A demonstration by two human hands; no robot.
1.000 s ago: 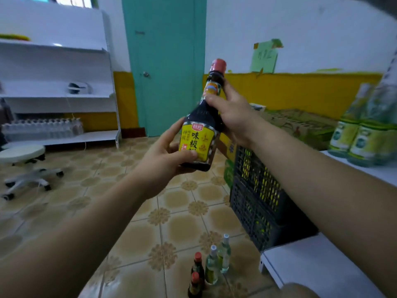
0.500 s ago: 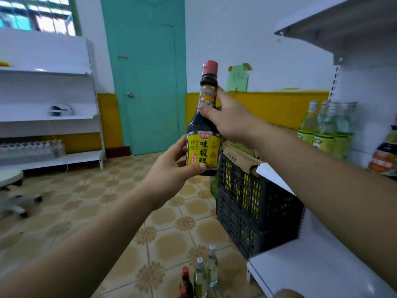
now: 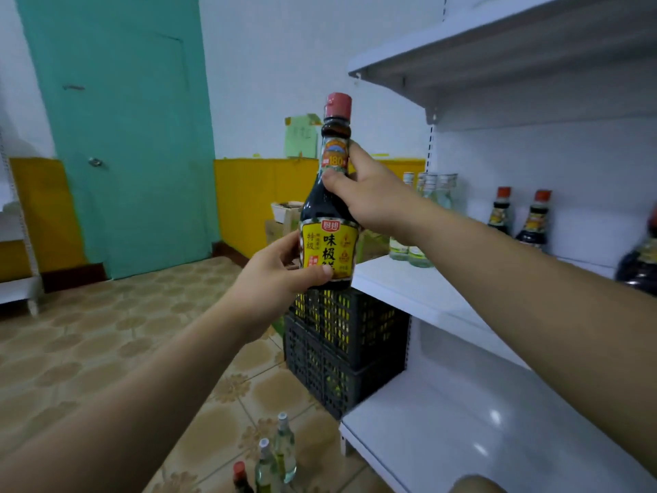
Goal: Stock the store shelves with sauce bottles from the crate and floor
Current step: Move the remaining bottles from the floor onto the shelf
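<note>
1. My right hand grips the neck of the sauce bottle. The thumb is curled across the dark glass just under the small neck label, and the index finger presses the label's right side.
2. My left hand holds the same bottle low down, from the left. Its thumb lies across the bottom edge of the yellow label, and the other fingers wrap behind the glass, mostly hidden.
3. The bottle stands upright in the air between my two hands, with its red cap on top. It hangs above the black crate, just left of the front corner of the middle shelf.
4. The crate sits on the tiled floor against the end of the white shelving. It looks like two crates stacked, with yellow showing through the mesh.
5. On the middle shelf, clear bottles stand at the far end. Two dark bottles with red caps stand near the back panel. Another dark one at the right edge is too blurred to read.
6. An upper shelf runs overhead, and a lower shelf lies beneath my right forearm.
7. On the floor near me, two clear floor bottles and a red-capped dark bottle stand close together.
8. Farther off are a teal door and a wall with a yellow lower band.
</note>
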